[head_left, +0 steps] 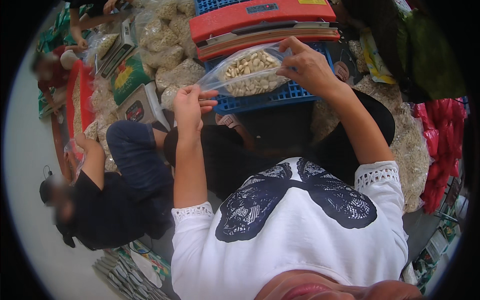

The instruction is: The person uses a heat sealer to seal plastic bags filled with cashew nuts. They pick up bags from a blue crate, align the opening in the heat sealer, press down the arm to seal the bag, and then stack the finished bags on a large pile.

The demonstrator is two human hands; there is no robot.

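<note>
A clear plastic bag [250, 75] part-filled with pale, flat seeds that look like pumpkin seeds is stretched between my hands. My left hand [189, 106] pinches the bag's left corner, some of its fingers pointing out. At the right top corner, my right hand [307, 65] grips the plastic between thumb and fingers. Just beyond the bag is a red sealing machine [265, 22] with a long dark bar along its front. The bag is over a blue plastic crate [240, 104], close to the machine's front edge.
Filled clear bags [175, 75] of seeds pile up on the left, beside a green printed package [129, 77] and a scale [141, 105]. Co-workers sit near a red tub [86, 95]. On the right are a large seed sack [407, 150] and red bags [442, 145].
</note>
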